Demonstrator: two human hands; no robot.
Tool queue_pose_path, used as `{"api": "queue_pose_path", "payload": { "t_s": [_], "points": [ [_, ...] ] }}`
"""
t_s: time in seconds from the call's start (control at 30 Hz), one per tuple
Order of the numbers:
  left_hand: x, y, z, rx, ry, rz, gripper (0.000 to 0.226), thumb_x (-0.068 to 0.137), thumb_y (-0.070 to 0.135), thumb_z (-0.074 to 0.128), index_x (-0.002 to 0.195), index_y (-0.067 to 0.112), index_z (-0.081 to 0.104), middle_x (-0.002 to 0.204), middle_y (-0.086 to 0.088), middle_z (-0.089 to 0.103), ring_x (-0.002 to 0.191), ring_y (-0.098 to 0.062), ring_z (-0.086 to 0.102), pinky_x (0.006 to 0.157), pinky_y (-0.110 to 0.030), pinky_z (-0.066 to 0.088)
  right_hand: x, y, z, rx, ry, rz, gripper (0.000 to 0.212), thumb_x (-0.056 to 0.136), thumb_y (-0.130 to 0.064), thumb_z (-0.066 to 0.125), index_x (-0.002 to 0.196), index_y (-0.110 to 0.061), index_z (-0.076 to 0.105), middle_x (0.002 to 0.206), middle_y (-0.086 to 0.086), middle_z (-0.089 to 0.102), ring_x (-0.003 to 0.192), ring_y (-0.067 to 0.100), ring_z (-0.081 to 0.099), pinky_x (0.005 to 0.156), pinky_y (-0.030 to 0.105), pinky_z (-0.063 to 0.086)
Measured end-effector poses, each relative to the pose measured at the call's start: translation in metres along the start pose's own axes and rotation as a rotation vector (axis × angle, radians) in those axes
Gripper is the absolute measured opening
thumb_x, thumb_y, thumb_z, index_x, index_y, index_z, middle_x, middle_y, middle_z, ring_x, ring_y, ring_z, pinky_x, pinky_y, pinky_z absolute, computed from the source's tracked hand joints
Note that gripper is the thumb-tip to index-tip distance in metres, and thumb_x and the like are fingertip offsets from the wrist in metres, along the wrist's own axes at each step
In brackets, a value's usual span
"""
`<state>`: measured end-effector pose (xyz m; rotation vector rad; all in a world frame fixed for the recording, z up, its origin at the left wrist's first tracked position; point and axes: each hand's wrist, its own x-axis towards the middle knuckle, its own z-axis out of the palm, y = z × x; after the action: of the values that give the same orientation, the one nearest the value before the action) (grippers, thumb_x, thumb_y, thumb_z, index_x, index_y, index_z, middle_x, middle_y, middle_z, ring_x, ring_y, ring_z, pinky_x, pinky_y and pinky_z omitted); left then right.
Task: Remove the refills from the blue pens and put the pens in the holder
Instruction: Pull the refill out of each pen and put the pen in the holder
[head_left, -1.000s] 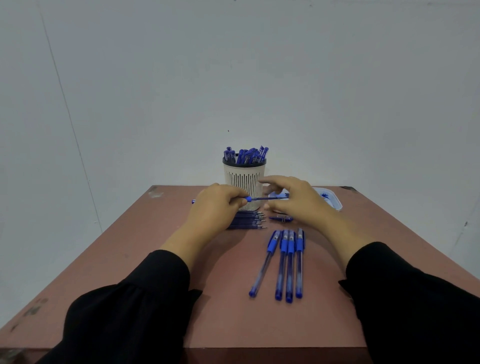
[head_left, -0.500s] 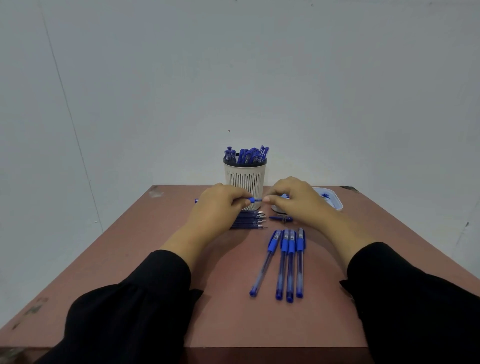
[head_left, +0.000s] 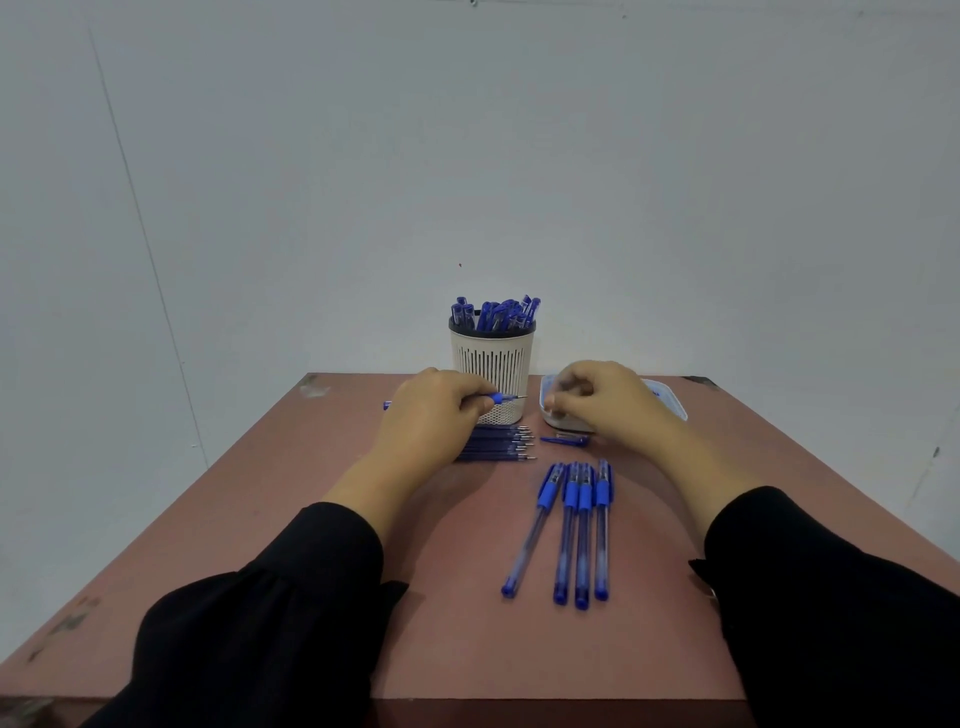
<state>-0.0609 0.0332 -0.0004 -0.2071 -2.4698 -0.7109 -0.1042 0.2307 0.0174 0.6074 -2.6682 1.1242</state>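
Right hand (head_left: 597, 397) moved to tray (head_left: 670, 402) | left hand (head_left: 434, 410) grips pen (head_left: 501, 398)

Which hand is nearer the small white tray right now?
Right. The right hand is over the white tray; the left hand holds a pen by the holder.

table (head_left: 322, 545): matt reddish-brown top, scuffed at the edges
pen holder (head_left: 491, 364): cream plastic with slits, dark rim
pens (head_left: 576, 530): see-through blue plastic, shiny
tray (head_left: 670, 402): white plastic, smooth
sleeves (head_left: 260, 623): black cloth, matt
wall (head_left: 467, 156): smooth, pale, matt
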Motion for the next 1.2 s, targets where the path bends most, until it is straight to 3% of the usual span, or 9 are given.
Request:
{"api": "queue_pose_path", "payload": {
  "t_s": [0.1, 0.37, 0.43, 0.63, 0.73, 0.83, 1.0, 1.13, 1.2],
  "points": [
    [0.001, -0.001, 0.0, 0.015, 0.007, 0.008, 0.02, 0.092, 0.027, 0.056, 0.104, 0.025, 0.071, 0.097, 0.005, 0.071, 0.095, -0.018, 0.057, 0.083, -0.037, 0.047, 0.0, -0.009, 0.005, 0.299, 0.049, 0.048, 0.01, 0.087, -0.009, 0.067, 0.096, -0.009, 0.069, 0.082, 0.001, 0.072, 0.072, 0.002, 0.063, 0.072, 0.017, 0.049],
    [-0.001, 0.003, 0.002, -0.018, -0.006, 0.043, 0.019, 0.091, 0.025, 0.057, 0.104, 0.024, 0.072, 0.094, 0.004, 0.071, 0.091, -0.017, 0.058, 0.082, -0.037, 0.047, -0.005, -0.016, 0.017, 0.473, -0.031, 0.062, 0.013, 0.087, -0.004, 0.066, 0.098, -0.005, 0.071, 0.075, 0.0, 0.069, 0.07, 0.009, 0.057, 0.059, 0.013, 0.048],
    [-0.002, 0.005, 0.001, -0.028, 0.002, 0.057, 0.019, 0.091, 0.025, 0.057, 0.104, 0.023, 0.072, 0.094, 0.004, 0.071, 0.091, -0.016, 0.058, 0.081, -0.035, 0.047, -0.005, -0.017, 0.019, 0.448, -0.053, 0.062, 0.009, 0.091, -0.011, 0.062, 0.092, -0.008, 0.07, 0.073, 0.001, 0.068, 0.073, 0.013, 0.055, 0.063, 0.017, 0.05],
    [-0.005, 0.012, -0.001, -0.046, 0.021, 0.105, 0.019, 0.092, 0.024, 0.057, 0.104, 0.022, 0.072, 0.093, 0.005, 0.07, 0.089, -0.013, 0.055, 0.077, -0.029, 0.042, -0.006, -0.019, 0.021, 0.311, -0.038, 0.095, 0.055, 0.097, -0.048, 0.043, 0.063, -0.011, 0.066, 0.062, 0.003, 0.066, 0.057, 0.013, 0.056, 0.067, 0.024, 0.048],
    [-0.004, 0.01, -0.001, -0.039, 0.023, 0.095, 0.02, 0.092, 0.025, 0.056, 0.105, 0.023, 0.072, 0.093, 0.006, 0.07, 0.09, -0.014, 0.054, 0.077, -0.029, 0.042, -0.005, -0.02, 0.018, 0.426, -0.063, 0.117, 0.044, 0.096, -0.048, 0.046, 0.084, -0.01, 0.066, 0.076, 0.009, 0.07, 0.063, 0.016, 0.057, 0.069, 0.028, 0.049],
    [-0.004, 0.01, -0.001, -0.028, 0.031, 0.088, 0.021, 0.093, 0.026, 0.056, 0.107, 0.024, 0.071, 0.094, 0.006, 0.069, 0.092, -0.015, 0.053, 0.079, -0.031, 0.043, -0.006, -0.019, 0.017, 0.437, -0.08, 0.048, 0.016, 0.093, -0.024, 0.06, 0.091, -0.009, 0.063, 0.074, 0.007, 0.065, 0.066, 0.021, 0.052, 0.064, 0.028, 0.044],
    [-0.005, 0.011, -0.001, -0.041, 0.028, 0.092, 0.02, 0.092, 0.025, 0.057, 0.106, 0.024, 0.071, 0.094, 0.007, 0.07, 0.092, -0.015, 0.051, 0.08, -0.03, 0.041, -0.005, -0.017, 0.02, 0.381, -0.059, 0.109, 0.05, 0.098, -0.047, 0.043, 0.087, -0.006, 0.07, 0.072, 0.004, 0.066, 0.058, 0.009, 0.056, 0.06, 0.017, 0.046],
    [-0.006, 0.011, -0.002, -0.031, 0.03, 0.105, 0.02, 0.092, 0.025, 0.057, 0.106, 0.024, 0.071, 0.093, 0.007, 0.07, 0.091, -0.015, 0.051, 0.079, -0.031, 0.042, -0.004, -0.016, 0.017, 0.452, -0.114, 0.079, 0.02, 0.094, -0.029, 0.057, 0.093, -0.01, 0.064, 0.072, 0.006, 0.064, 0.064, 0.016, 0.054, 0.052, 0.016, 0.043],
    [-0.006, 0.012, -0.001, -0.027, 0.036, 0.124, 0.019, 0.092, 0.025, 0.057, 0.104, 0.023, 0.072, 0.092, 0.006, 0.07, 0.087, -0.012, 0.051, 0.077, -0.028, 0.041, -0.005, -0.016, 0.018, 0.454, -0.115, 0.081, 0.029, 0.096, -0.031, 0.054, 0.086, -0.007, 0.067, 0.069, 0.006, 0.063, 0.063, 0.016, 0.052, 0.056, 0.019, 0.044]
  ]
}}
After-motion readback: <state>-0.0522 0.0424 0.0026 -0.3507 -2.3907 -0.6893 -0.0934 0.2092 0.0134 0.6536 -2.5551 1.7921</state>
